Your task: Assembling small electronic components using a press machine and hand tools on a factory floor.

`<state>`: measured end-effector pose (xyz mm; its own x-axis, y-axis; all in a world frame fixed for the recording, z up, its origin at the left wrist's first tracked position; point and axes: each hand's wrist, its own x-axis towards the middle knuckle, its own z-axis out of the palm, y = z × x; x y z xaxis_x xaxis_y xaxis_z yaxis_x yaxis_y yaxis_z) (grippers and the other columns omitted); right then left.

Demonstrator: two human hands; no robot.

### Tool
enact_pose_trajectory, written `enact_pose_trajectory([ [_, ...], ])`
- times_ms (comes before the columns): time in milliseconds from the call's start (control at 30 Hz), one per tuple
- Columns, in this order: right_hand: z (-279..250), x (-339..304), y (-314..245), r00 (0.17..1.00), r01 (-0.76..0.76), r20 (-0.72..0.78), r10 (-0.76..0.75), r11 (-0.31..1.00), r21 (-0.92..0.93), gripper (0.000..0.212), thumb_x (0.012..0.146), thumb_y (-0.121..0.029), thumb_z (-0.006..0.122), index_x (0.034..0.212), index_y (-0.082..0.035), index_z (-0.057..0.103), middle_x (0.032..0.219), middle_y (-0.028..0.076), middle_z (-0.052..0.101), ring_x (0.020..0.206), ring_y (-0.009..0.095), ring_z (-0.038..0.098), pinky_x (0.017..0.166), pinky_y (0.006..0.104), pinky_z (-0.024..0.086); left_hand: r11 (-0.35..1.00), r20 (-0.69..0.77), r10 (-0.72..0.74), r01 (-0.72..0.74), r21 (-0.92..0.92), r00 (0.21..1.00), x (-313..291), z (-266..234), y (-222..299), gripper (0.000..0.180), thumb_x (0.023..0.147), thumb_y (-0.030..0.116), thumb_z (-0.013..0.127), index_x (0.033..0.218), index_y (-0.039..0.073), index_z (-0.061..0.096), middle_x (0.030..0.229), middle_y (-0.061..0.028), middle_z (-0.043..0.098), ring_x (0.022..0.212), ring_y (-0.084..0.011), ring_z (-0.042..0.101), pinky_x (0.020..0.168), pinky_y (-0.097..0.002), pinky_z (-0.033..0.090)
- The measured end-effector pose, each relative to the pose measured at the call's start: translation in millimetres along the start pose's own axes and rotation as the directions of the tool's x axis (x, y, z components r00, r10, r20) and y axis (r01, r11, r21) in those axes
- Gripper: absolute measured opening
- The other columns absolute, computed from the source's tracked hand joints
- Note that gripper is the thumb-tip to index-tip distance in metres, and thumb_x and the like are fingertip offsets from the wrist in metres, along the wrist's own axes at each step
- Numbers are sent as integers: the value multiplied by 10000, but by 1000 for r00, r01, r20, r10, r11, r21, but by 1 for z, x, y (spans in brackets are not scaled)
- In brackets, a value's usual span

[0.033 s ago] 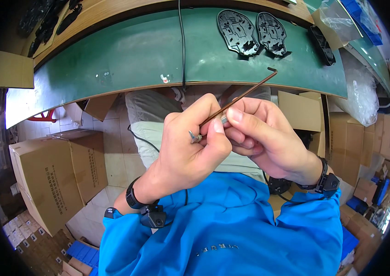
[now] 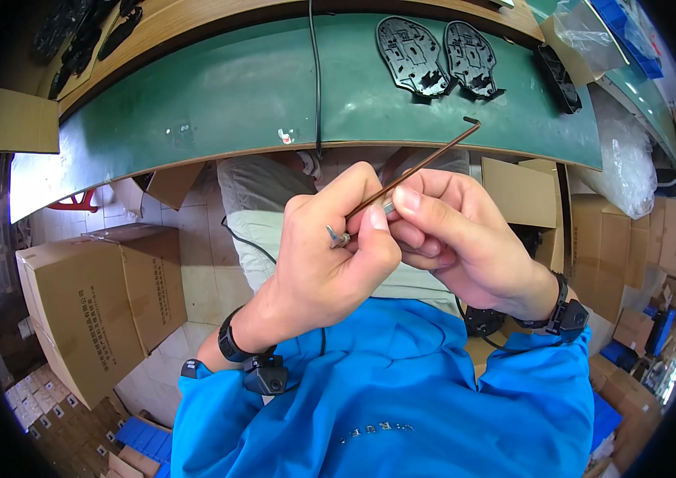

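Observation:
My left hand [image 2: 322,259] is closed, its fingers curled round a thin copper-brown rod [image 2: 437,154] with a short, dark, bent end. The rod slants up to the right, past my right hand's fingers. From the same fist a small silver metal piece [image 2: 338,237] sticks out toward the left. Close against it, my right hand [image 2: 477,243] is closed too, thumb and fingers pinching a small silver cylindrical part [image 2: 388,205] between the two hands. Most of that part is hidden by fingertips. Both hands are held over my lap, just in front of the bench edge.
Two black plastic shells [image 2: 411,60] lie on the green bench [image 2: 226,95], near a black tray-like part [image 2: 557,78]. A black cable [image 2: 316,80] crosses the bench. A large cardboard box [image 2: 99,303] stands at left; more boxes [image 2: 601,239] and clear plastic wrap [image 2: 625,167] are at right.

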<state>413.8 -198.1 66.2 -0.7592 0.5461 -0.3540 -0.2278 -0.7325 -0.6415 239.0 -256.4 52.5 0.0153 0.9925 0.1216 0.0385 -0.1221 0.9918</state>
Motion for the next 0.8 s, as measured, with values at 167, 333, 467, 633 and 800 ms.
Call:
enact_pose_trajectory([
  [167, -2, 1, 3, 999, 13, 36, -15, 998, 59, 208, 1050, -254, 617, 954, -72, 650, 817, -30, 578, 653, 23, 392, 539, 196, 285, 994, -5, -89, 89, -65, 996, -1, 0, 1, 148, 962, 44, 519, 822, -2, 506, 584, -34, 501, 586, -40, 406, 500, -281, 365],
  [333, 4, 2, 2, 1000, -4, -22, 4, 1000, 11, 239, 1084, -258, 539, 927, -79, 559, 758, -47, 478, 626, 17, 338, 514, 187, 269, 984, -23, -117, 113, -140, 993, -2, 3, 0, 189, 1003, 65, 500, 827, -6, 506, 617, -44, 529, 606, -48, 420, 510, -280, 366],
  [467, 1, 2, 2, 1000, -4, -14, 5, 1000, 16, 243, 1086, -263, 537, 928, -80, 560, 752, -48, 476, 625, 18, 335, 513, 188, 266, 981, -23, -129, 124, -152, 991, -2, 3, 1, 204, 1015, 77, 499, 827, -3, 505, 619, -38, 528, 604, -49, 421, 507, -283, 361],
  [633, 1, 3, 3, 1000, -11, -15, 12, 999, 34, 245, 1088, -268, 533, 932, -81, 561, 747, -47, 473, 626, 22, 336, 517, 193, 265, 977, 25, -166, 168, -130, 986, -2, -1, -2, 206, 1038, 98, 486, 852, 11, 499, 613, -6, 481, 594, -44, 388, 511, -268, 334],
  [800, 0, 3, 8, 993, 71, -93, -74, 997, -39, 201, 1069, -237, 571, 963, -66, 583, 809, -16, 548, 653, 29, 399, 540, 198, 305, 825, 94, -290, 299, -480, 952, 0, 0, -3, 259, 1086, 183, 395, 878, 44, 460, 653, -6, 428, 575, -88, 374, 526, -272, 346],
])
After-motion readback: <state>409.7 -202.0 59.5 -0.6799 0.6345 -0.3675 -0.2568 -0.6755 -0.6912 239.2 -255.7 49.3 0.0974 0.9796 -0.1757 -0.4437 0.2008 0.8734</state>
